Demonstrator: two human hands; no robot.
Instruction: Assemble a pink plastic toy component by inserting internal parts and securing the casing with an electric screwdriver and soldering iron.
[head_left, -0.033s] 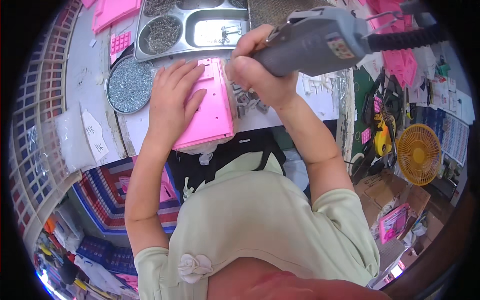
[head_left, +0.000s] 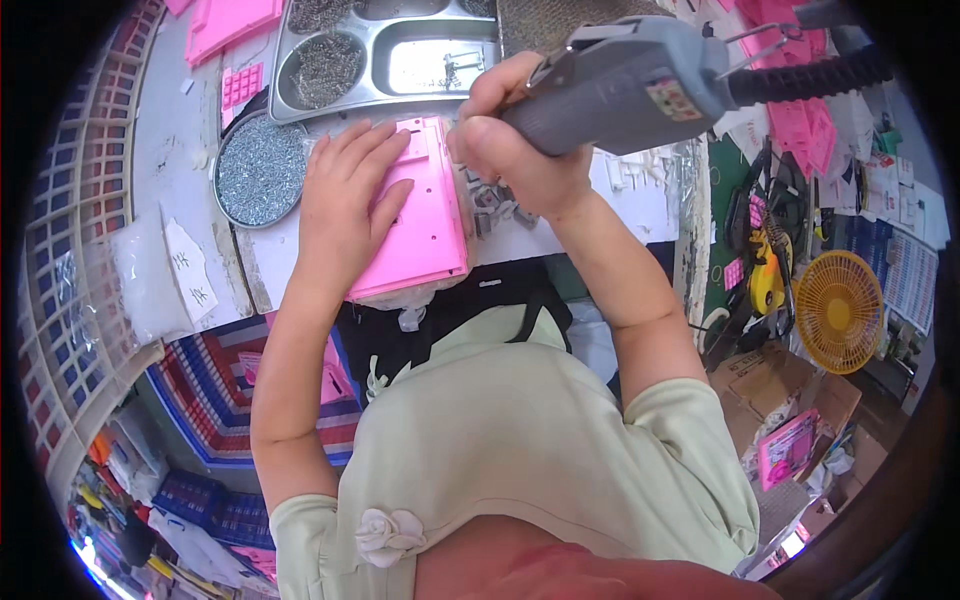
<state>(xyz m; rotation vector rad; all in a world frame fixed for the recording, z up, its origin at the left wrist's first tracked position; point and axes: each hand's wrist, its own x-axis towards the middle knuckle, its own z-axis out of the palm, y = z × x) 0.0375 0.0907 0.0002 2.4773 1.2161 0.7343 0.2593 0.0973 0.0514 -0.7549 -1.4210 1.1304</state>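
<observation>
Plastic forms the flat pink panel point(head_left: 432, 230) at upper centre; the unclenched left hand point(head_left: 348, 185) lies palm-down over its left edge. The right hand point(head_left: 535, 160) grasps a smooth grey tool point(head_left: 620, 95), upper right (its black hose point(head_left: 815, 78) is ribbed). Glittering metal bits point(head_left: 260, 165) heap roundly, upper left.

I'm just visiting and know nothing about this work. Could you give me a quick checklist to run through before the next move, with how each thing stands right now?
1. Left hand resting on the pink plastic piece: ok, its fingers lie across the top.
2. Right hand gripping the grey tool: ok, fingers and thumb are wrapped around it.
3. Tool's tip touching the pink piece: cannot tell, the tip is hidden.
4. Cable away from the left hand: ok, it runs off to the right.
5. Small metal pieces near the left hand: ok, heaped to its left.
</observation>
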